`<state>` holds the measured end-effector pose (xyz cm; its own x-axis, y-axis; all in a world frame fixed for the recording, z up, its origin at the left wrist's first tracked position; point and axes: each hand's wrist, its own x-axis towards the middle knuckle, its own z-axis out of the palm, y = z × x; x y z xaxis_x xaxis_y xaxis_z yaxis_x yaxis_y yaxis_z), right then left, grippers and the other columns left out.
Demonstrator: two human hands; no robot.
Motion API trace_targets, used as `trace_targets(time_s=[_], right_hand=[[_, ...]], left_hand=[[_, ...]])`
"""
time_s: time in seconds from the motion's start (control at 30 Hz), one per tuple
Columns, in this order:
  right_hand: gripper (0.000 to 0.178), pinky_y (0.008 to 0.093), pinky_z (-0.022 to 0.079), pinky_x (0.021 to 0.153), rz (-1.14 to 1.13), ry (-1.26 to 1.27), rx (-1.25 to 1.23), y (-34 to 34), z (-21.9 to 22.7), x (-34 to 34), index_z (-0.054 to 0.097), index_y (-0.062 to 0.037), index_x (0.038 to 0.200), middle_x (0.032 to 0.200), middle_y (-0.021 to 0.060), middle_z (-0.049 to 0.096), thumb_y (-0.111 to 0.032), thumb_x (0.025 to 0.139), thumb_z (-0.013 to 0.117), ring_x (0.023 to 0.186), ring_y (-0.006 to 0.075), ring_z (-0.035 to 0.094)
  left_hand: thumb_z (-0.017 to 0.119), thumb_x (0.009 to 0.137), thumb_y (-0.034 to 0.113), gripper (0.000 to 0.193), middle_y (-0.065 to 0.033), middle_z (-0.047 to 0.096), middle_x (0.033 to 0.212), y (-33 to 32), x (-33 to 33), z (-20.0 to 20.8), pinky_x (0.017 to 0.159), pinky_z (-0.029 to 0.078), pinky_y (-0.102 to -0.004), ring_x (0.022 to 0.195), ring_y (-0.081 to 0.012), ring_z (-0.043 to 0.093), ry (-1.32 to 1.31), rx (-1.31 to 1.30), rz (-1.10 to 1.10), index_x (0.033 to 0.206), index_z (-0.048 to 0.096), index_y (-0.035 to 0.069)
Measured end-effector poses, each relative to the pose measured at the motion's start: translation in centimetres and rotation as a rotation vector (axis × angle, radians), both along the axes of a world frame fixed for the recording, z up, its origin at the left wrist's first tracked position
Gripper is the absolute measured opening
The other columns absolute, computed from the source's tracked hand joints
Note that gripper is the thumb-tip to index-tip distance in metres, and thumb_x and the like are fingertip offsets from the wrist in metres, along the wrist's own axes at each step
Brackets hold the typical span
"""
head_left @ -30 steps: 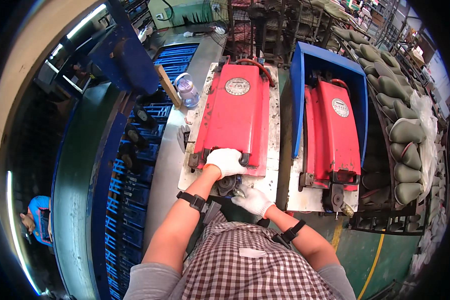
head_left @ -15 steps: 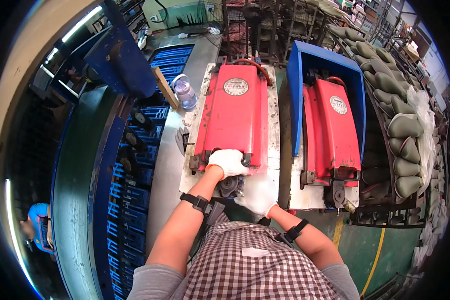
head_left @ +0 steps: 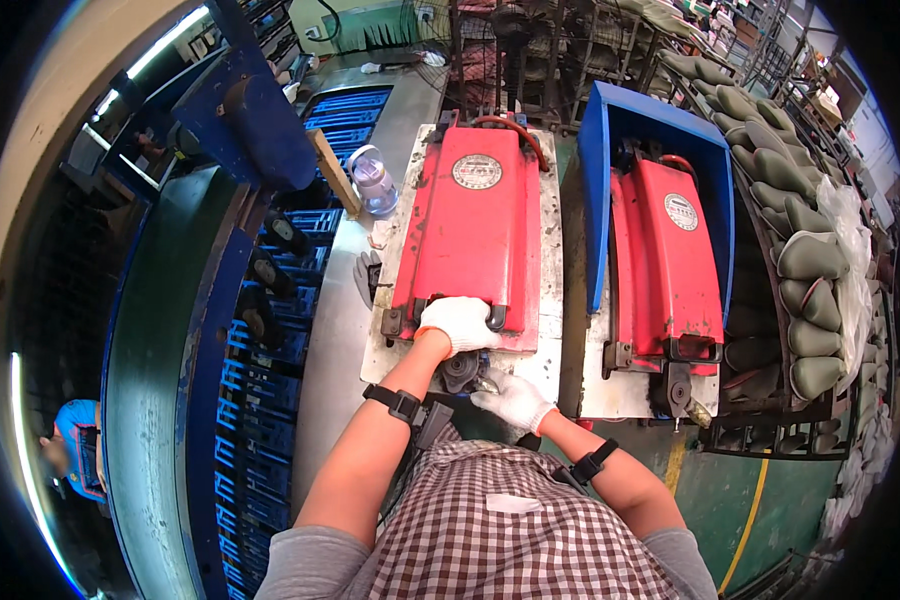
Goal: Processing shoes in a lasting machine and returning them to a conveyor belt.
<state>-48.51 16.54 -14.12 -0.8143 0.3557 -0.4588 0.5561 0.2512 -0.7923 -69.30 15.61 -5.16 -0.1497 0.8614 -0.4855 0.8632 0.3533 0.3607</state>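
Observation:
A red hinged machine cover (head_left: 460,230) with a round pale badge lies lowered on a worn, stained metal base (head_left: 550,250) in front of me. My left hand (head_left: 457,325), in a white knit glove, is closed around the black handle (head_left: 495,318) at the cover's near edge. Just below that, a dark round latch (head_left: 459,372) sits at the front of the base. My right hand (head_left: 515,402), also gloved, is at the latch's right side, thumb and fingers closed about its small lever end. The fingertips partly hide that lever.
To the right stands a second red cover (head_left: 670,250) inside a blue hood (head_left: 660,105). Racks of grey-green shoe-shaped pieces (head_left: 810,255) line the far right. At left are a water bottle (head_left: 375,187), a grey glove (head_left: 366,275), a steel ledge and a conveyor (head_left: 165,400). Another person (head_left: 78,445) is at far left.
My right hand, blurred before, has come down and closed in at the latch's right side. My left hand stays on the handle, and the red cover has not visibly moved.

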Motion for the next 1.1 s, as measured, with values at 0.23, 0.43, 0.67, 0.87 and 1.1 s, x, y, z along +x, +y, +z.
trace_targets(time_s=[0.23,0.43,0.67,0.87,1.1], right_hand=[[0.061,0.037,0.052,0.098,0.012,0.0,0.014,0.0,-0.9,0.1,0.056,-0.0024,0.144,0.121,0.0221,0.072,-0.035,0.095,0.071,0.109,0.0309,0.07],[0.06,0.0368,0.051,0.099,0.0,0.05,-0.03,0.0,-1.1,0.2,0.056,-0.0027,0.144,0.122,0.0211,0.072,-0.033,0.095,0.071,0.109,0.0289,0.07],[0.06,0.0417,0.052,0.096,0.0,0.128,-0.002,-0.1,-1.5,0.3,0.056,-0.0037,0.141,0.116,0.026,0.072,-0.041,0.096,0.067,0.109,0.0395,0.069],[0.064,0.0446,0.053,0.092,0.016,0.094,0.066,0.0,-2.5,0.4,0.057,-0.0032,0.139,0.11,0.0286,0.072,-0.048,0.095,0.065,0.105,0.0425,0.07],[0.064,0.0452,0.053,0.092,0.003,0.107,0.044,-0.1,-2.5,0.3,0.057,-0.004,0.139,0.11,0.0283,0.072,-0.048,0.094,0.066,0.105,0.0427,0.069]], left_hand=[[0.068,0.075,0.056,0.06,-0.0199,0.076,0.103,0.0,0.1,0.0,0.087,0.057,-0.0448,0.097,-0.0353,0.074,-0.002,0.007,0.004,0.105,0.077,0.006],[0.068,0.075,0.056,0.06,-0.0201,0.076,0.103,0.0,0.0,-0.3,0.087,0.057,-0.0448,0.097,-0.0351,0.074,0.002,0.005,0.005,0.105,0.077,0.006],[0.068,0.075,0.056,0.06,-0.0201,0.076,0.103,0.0,0.1,0.2,0.086,0.057,-0.0451,0.096,-0.0354,0.074,0.002,0.011,0.004,0.105,0.077,0.006],[0.066,0.075,0.05,0.056,-0.0182,0.076,0.109,0.0,0.2,0.6,0.089,0.058,-0.0438,0.1,-0.034,0.074,0.018,-0.028,0.009,0.11,0.078,0.009],[0.065,0.075,0.048,0.055,-0.0187,0.076,0.109,0.1,0.2,0.5,0.089,0.058,-0.0446,0.1,-0.0344,0.074,0.013,-0.029,0.006,0.11,0.078,0.009]])
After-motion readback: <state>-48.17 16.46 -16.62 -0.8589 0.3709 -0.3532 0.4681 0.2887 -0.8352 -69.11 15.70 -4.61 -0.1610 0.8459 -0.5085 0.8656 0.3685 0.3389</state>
